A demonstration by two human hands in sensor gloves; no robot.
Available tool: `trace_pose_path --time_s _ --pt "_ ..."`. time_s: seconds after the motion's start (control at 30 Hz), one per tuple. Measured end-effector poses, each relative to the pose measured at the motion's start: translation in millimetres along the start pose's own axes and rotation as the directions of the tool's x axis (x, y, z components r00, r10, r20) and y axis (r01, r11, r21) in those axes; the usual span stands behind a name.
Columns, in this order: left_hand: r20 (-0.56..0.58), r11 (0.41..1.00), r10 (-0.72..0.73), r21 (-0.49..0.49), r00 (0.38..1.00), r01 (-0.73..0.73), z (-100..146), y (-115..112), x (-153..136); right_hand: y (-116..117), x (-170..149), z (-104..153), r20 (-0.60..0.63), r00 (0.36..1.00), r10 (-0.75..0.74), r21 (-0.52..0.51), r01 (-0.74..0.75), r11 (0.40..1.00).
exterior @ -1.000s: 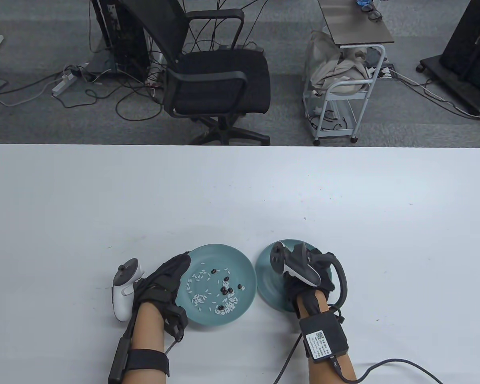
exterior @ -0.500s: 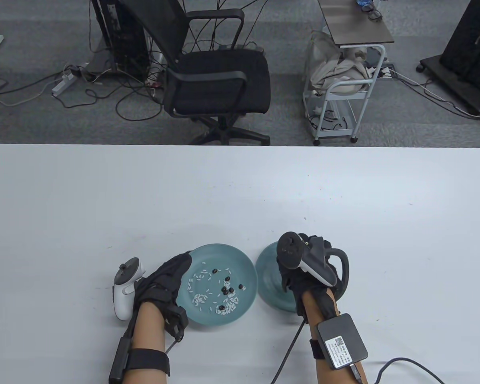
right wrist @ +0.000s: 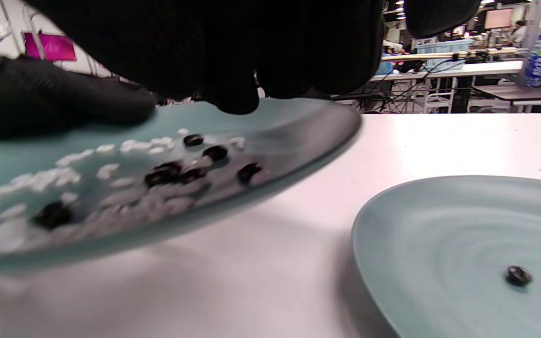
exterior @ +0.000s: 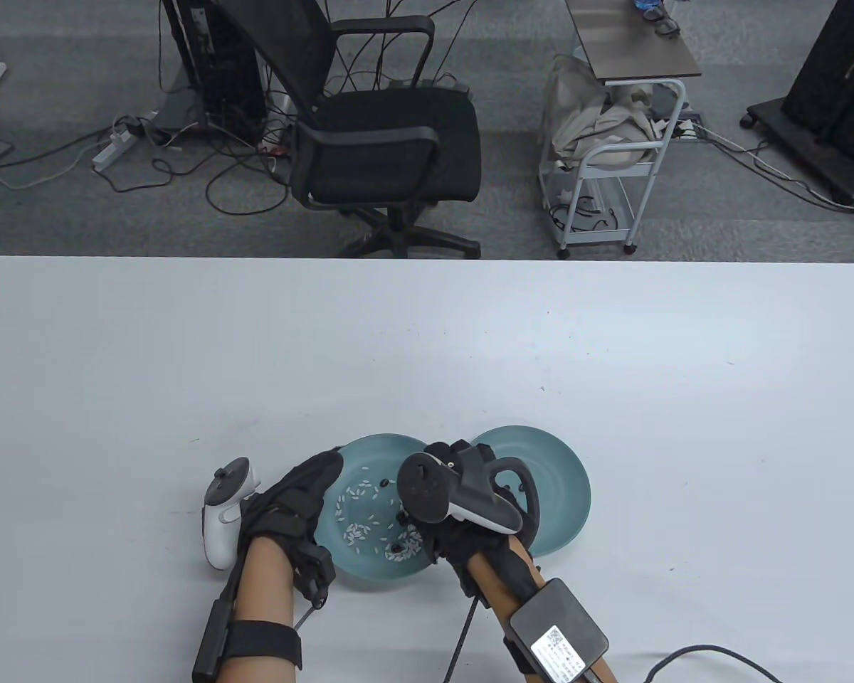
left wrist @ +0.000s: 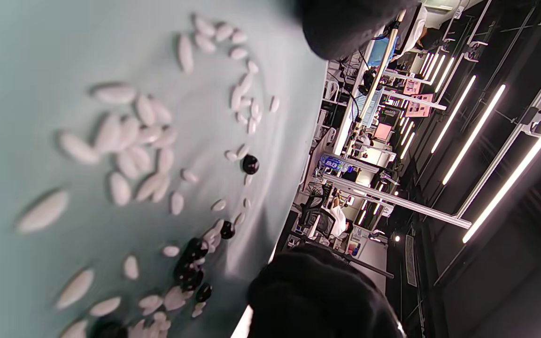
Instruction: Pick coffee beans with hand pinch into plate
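A teal left plate (exterior: 370,448) holds white rice grains and several dark coffee beans (exterior: 395,546). A second teal plate (exterior: 562,484) sits just to its right, with a bean (right wrist: 518,275) lying in it. My right hand (exterior: 441,455) hovers over the right side of the left plate, its tracker hiding some beans. In the right wrist view its fingers (right wrist: 233,94) hang bunched just above the beans (right wrist: 215,152), with nothing visible between them. My left hand (exterior: 299,498) rests on the left plate's left rim. The left wrist view shows rice (left wrist: 129,141) and beans (left wrist: 250,164) close up.
The white table (exterior: 427,341) stretches far beyond the plates on all sides. Past its far edge stand a black office chair (exterior: 384,135) and a white cart (exterior: 612,163) on the floor.
My right hand has moved left, from over the right plate to over the left plate, leaving the right plate uncovered. My left hand has stayed on the rim.
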State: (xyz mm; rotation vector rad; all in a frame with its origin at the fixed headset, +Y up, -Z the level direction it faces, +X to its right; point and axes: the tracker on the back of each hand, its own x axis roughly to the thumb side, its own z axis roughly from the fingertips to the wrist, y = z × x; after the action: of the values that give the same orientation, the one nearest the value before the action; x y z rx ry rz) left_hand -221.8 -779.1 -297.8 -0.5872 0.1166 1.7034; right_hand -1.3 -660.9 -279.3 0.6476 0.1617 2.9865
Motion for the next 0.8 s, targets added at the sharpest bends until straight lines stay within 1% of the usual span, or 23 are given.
trace_pose_path --time_s 0.13,0.23,0.4,0.53,0.8 --pt "0.003 1.0 0.003 -0.005 1.0 -0.003 -1 0 0 7 16 -1 0.028 0.998 0.064 0.034 -0.065 0.997" --pt "0.0 1.0 0.007 -0.004 1.0 -0.007 -1 0 0 11 20 -2 0.034 0.995 0.091 0.046 -0.093 0.995" --pt "0.001 1.0 0.002 -0.002 1.0 -0.002 0 0 0 15 16 -4 0.012 0.994 0.109 0.05 -0.109 0.993" --pt "0.005 1.0 0.009 -0.005 1.0 -0.009 0 0 0 17 12 -3 0.019 0.997 0.072 0.048 -0.073 0.996" --pt "0.007 1.0 0.022 -0.006 1.0 -0.022 0 0 0 18 21 -2 0.037 0.993 0.113 0.025 -0.114 0.993"
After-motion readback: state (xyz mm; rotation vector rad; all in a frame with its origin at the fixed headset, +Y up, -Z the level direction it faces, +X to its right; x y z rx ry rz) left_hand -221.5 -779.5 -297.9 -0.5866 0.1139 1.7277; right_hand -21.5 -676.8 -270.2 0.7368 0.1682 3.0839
